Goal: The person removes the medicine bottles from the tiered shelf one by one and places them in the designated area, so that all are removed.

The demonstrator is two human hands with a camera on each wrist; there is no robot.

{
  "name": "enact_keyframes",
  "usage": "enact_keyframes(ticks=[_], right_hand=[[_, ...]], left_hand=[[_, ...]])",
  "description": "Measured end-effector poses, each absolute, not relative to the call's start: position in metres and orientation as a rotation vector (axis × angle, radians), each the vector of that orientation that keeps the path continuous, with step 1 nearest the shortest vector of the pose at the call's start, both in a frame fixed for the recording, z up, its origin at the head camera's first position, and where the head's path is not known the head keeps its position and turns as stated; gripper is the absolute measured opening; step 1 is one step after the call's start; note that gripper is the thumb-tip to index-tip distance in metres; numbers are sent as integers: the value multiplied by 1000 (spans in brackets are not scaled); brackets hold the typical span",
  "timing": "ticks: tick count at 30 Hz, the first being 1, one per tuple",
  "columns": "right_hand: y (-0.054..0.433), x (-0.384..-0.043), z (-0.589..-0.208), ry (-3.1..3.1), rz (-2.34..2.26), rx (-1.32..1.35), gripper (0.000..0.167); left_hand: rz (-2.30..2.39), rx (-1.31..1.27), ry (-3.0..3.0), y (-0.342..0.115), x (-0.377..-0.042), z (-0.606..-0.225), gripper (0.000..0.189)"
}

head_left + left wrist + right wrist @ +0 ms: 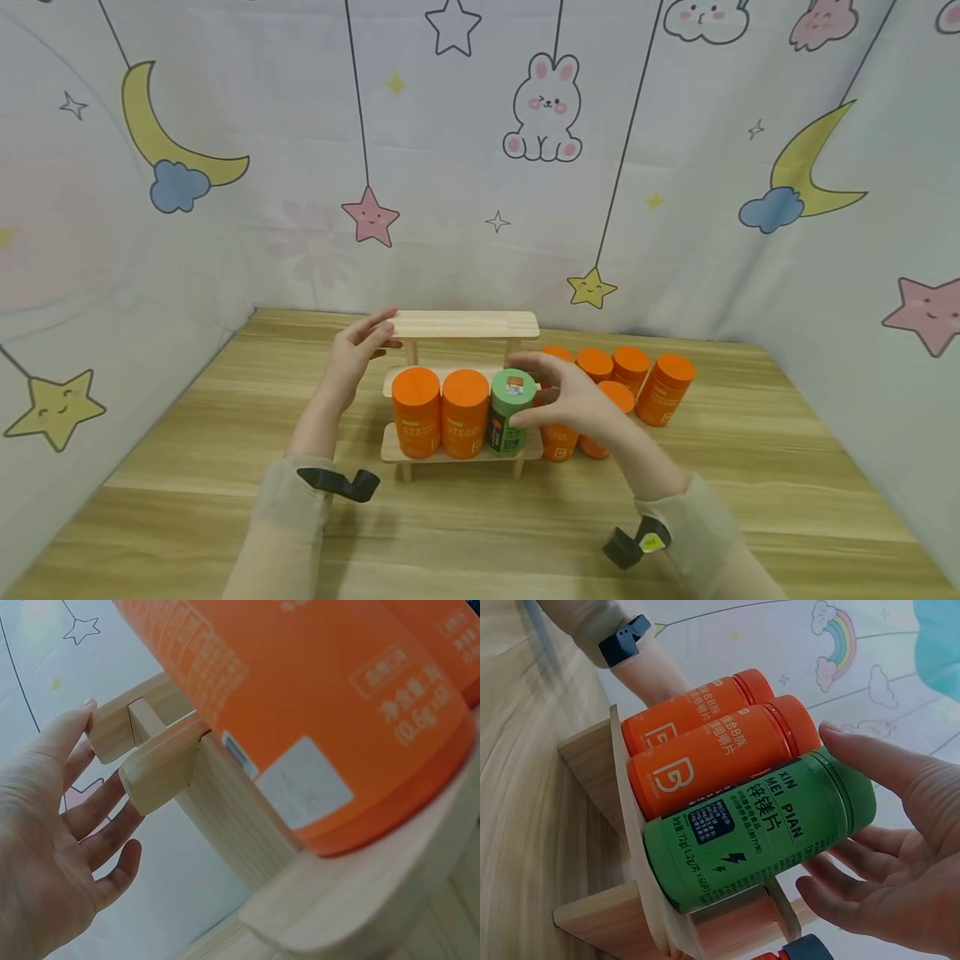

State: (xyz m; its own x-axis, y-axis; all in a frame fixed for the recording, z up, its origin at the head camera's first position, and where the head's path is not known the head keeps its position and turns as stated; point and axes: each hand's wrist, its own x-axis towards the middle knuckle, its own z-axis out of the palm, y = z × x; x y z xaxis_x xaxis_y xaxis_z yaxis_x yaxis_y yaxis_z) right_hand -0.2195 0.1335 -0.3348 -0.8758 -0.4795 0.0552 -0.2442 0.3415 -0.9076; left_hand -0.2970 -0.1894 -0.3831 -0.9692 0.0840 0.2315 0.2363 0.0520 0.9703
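Note:
On the lowest tier of a small wooden shelf rack (465, 323) stand two orange supplement bottles (417, 417) (465, 417) and, at the right, a green one (513, 390) with a green lid. My right hand (573, 400) is around the green bottle's upper part. Its thumb lies at the near side and its spread fingers are at the far side, loosely bent with space by the lid (855, 787). At the rack's top left end, my left hand (352, 354) touches the board's end (112, 735) with thumb and fingertips, the other fingers relaxed.
Several more orange bottles (666, 392) stand grouped on the wood-grain table (465, 533), just right of the rack and partly behind my right hand. A white cloth backdrop (465, 167) with cartoon stars and moons rises behind the table and along its sides.

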Motion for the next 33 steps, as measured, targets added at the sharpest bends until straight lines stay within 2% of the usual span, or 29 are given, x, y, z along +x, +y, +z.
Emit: enact_keyframes(ticks=[33], right_hand=[[122,-213,-344,2434,-1618,-555,65]], left_hand=[[-2044,-322,-2212,-189,-296,-382,48]])
